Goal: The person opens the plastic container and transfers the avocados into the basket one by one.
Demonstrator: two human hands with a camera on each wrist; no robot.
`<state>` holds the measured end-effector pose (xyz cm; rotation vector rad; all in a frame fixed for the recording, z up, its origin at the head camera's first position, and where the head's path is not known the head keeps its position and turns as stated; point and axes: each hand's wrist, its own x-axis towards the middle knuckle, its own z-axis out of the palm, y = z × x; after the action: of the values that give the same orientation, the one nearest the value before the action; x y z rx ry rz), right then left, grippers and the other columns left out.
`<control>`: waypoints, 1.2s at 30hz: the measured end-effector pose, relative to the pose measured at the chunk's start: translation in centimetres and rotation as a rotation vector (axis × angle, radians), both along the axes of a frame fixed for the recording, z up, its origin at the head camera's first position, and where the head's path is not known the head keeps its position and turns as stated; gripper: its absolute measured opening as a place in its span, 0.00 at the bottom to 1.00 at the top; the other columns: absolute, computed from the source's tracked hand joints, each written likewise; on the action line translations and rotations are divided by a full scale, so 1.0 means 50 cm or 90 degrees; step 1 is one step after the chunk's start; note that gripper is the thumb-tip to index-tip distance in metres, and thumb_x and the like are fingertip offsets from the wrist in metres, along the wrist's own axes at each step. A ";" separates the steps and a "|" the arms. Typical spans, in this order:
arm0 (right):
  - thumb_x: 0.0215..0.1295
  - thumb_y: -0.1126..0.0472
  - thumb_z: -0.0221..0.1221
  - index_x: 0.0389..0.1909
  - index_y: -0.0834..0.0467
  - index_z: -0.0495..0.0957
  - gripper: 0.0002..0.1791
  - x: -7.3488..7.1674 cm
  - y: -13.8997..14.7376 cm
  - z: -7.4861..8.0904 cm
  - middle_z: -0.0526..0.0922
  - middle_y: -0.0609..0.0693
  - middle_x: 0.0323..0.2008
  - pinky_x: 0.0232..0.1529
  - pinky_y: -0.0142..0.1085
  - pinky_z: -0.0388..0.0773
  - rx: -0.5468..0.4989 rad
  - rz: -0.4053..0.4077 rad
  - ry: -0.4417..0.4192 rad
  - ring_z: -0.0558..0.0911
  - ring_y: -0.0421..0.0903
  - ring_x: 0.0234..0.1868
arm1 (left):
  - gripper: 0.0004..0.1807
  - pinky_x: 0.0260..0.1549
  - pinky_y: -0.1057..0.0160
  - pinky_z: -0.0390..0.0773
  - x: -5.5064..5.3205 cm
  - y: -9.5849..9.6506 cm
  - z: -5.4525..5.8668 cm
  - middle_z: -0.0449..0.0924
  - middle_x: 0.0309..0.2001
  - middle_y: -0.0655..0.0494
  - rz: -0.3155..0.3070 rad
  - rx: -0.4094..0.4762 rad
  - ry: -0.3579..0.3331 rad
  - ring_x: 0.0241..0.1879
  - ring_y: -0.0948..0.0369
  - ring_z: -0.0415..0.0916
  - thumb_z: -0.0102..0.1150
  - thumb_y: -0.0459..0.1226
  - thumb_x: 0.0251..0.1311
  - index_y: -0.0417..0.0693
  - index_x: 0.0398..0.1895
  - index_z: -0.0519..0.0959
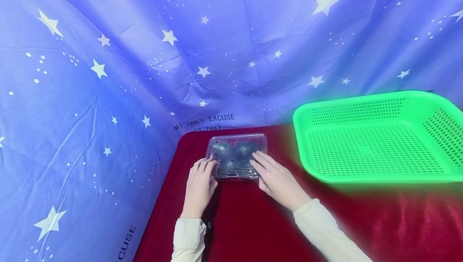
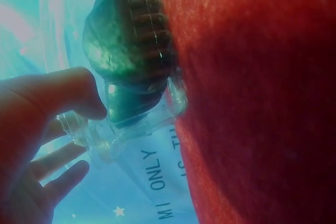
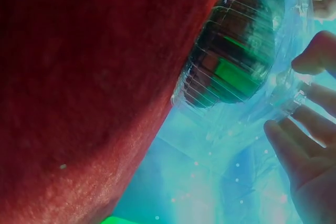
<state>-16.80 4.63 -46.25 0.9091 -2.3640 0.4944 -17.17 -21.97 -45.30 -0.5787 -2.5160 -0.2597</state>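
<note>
A clear plastic clamshell box (image 1: pixel 236 138) stands on the red cloth, with several dark, shiny round things (image 1: pixel 246 148) inside. They look dark green through the ribbed wall in the left wrist view. My left hand (image 1: pixel 199 183) grips the box's near left corner, its thumb (image 2: pixel 79 90) on one side of the rim and the fingers on the other. At the right corner, my right hand (image 1: pixel 278 179) pinches the rim, the thumb (image 3: pixel 317 56) bent at its edge and the fingers spread along the far side.
A large bright green perforated basket (image 1: pixel 365 149) sits to the right of the box. Red cloth (image 1: pixel 249 222) covers the table. Behind and to the left hangs a blue curtain (image 1: pixel 231 61) with white stars and printed lettering.
</note>
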 end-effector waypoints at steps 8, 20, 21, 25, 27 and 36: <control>0.52 0.64 0.68 0.56 0.64 0.80 0.27 -0.001 0.000 -0.001 0.79 0.60 0.60 0.61 0.45 0.77 -0.013 -0.001 0.013 0.75 0.57 0.65 | 0.29 0.58 0.49 0.74 -0.002 -0.015 0.004 0.81 0.55 0.50 -0.011 0.013 -0.043 0.60 0.50 0.73 0.72 0.30 0.43 0.48 0.54 0.81; 0.52 0.62 0.69 0.57 0.63 0.80 0.27 -0.005 0.009 -0.001 0.79 0.60 0.60 0.53 0.44 0.82 -0.020 0.004 0.004 0.75 0.56 0.65 | 0.27 0.64 0.48 0.69 -0.005 -0.032 0.006 0.79 0.60 0.51 -0.040 0.106 -0.134 0.65 0.52 0.70 0.75 0.38 0.50 0.51 0.58 0.82; 0.52 0.62 0.69 0.56 0.63 0.81 0.27 -0.005 0.010 -0.001 0.79 0.60 0.60 0.52 0.44 0.82 -0.021 0.004 0.005 0.75 0.56 0.64 | 0.27 0.64 0.48 0.69 -0.006 -0.034 0.006 0.79 0.60 0.51 -0.043 0.110 -0.138 0.65 0.52 0.69 0.74 0.37 0.51 0.52 0.58 0.82; 0.52 0.62 0.68 0.55 0.62 0.81 0.26 -0.007 0.012 -0.001 0.80 0.59 0.59 0.44 0.42 0.85 -0.024 -0.002 0.007 0.76 0.56 0.64 | 0.27 0.64 0.47 0.69 -0.009 -0.036 0.008 0.79 0.60 0.51 -0.055 0.108 -0.140 0.66 0.51 0.69 0.74 0.34 0.51 0.51 0.58 0.82; 0.52 0.62 0.68 0.55 0.62 0.82 0.26 -0.006 0.014 0.000 0.80 0.59 0.59 0.41 0.41 0.86 -0.026 -0.005 0.009 0.77 0.55 0.63 | 0.27 0.64 0.48 0.70 -0.010 -0.035 0.010 0.79 0.60 0.51 -0.060 0.093 -0.130 0.65 0.51 0.70 0.74 0.33 0.51 0.50 0.58 0.82; 0.53 0.61 0.68 0.54 0.62 0.82 0.25 -0.010 0.008 0.000 0.81 0.59 0.58 0.40 0.41 0.86 -0.017 0.000 0.002 0.77 0.55 0.63 | 0.26 0.63 0.47 0.70 -0.004 -0.034 0.018 0.81 0.57 0.48 -0.056 0.047 -0.077 0.61 0.47 0.74 0.70 0.30 0.46 0.45 0.54 0.83</control>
<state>-17.28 5.05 -46.23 0.8982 -2.3486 0.5225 -17.39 -23.67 -44.41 -0.6626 -2.5870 -0.4298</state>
